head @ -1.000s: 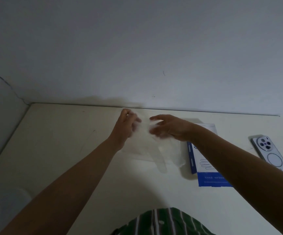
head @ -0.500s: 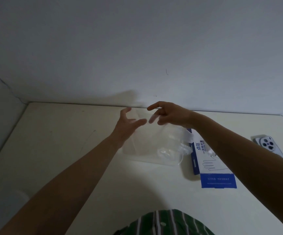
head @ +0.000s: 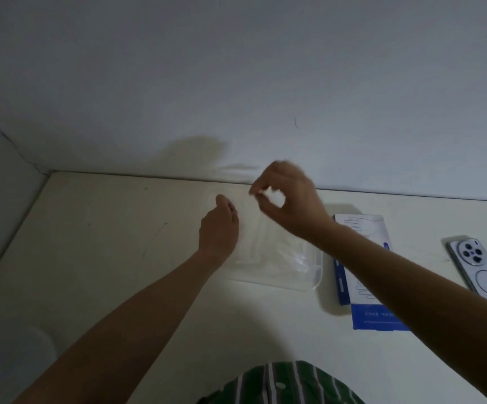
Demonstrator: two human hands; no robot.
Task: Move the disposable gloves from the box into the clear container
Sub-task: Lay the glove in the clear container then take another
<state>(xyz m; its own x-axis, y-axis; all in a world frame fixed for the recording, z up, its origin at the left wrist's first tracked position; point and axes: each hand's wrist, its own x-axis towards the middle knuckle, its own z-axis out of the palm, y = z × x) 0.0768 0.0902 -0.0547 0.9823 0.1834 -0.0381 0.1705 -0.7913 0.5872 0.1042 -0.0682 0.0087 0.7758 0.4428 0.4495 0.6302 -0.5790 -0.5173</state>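
Above the clear container (head: pixel 318 277) on the pale tabletop (head: pixel 119 243), the left hand (head: pixel 219 228) curls its fingers out of sight. The right hand (head: pixel 294 205) joins thumb and forefinger, blurred, so any grip cannot be told. Both seem poised to tuck the gloves (head: pixel 265 249) lying inside. The box (head: pixel 373 314) and a phone (head: pixel 481 269) lie to the right, below a bare grey wall (head: pixel 236 68).
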